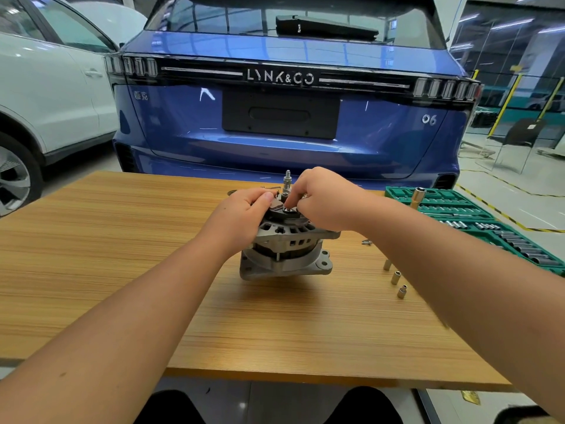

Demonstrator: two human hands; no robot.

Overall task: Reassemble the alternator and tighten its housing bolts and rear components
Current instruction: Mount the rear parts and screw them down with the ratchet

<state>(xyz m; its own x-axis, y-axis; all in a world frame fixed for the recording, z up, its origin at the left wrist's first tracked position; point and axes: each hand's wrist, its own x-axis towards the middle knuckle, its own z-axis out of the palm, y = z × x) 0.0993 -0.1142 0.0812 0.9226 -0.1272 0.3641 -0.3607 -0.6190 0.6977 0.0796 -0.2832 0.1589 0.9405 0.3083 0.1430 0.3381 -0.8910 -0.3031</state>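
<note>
My left hand [244, 214] and right hand [321, 200] pinch parts atop the alternator [287, 249] mid-desk [122, 270]; loose sockets [396, 278] and a socket case [477, 215] crowd the right edge.

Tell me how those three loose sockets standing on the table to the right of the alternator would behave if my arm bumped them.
The three sockets stand upright on narrow ends, so a bump would probably topple them. Being round metal cylinders, they would likely roll across the smooth wooden table, perhaps off its edge. They look small and rigid, so damage seems unlikely.
</note>
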